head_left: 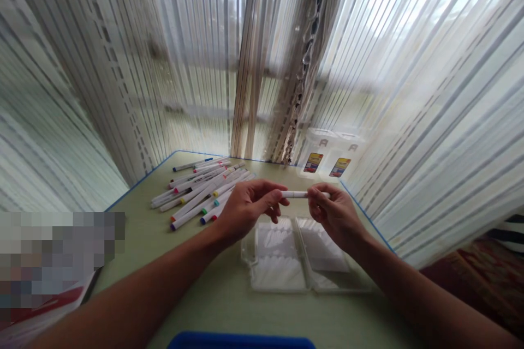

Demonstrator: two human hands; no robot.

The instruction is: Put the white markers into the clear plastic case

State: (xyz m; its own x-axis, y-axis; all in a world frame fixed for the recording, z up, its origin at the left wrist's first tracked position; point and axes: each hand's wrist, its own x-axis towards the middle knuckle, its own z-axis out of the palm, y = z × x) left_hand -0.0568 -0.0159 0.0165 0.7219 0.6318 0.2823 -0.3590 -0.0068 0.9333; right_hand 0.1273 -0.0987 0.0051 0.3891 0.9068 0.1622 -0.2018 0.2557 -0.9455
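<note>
Between my two hands a white marker [295, 194] is held level above the table. Fingers and thumb of my left hand [256, 202] pinch its left end. My right hand [333, 207] grips the right end, and a short tip pokes out past the fingers. Just below the hands lies an opened clear plastic case [280, 272], its two halves spread flat side by side. A loose pile of white markers [200, 188] with coloured ends lies to the left of my left hand.
Two clear plastic boxes [325, 147] with yellow labels stand at the back right. The green table [213, 289] has a blue edge. A blue object [241, 341] shows at the near edge. String curtains [196, 38] hang behind. A blurred-out patch covers the left side.
</note>
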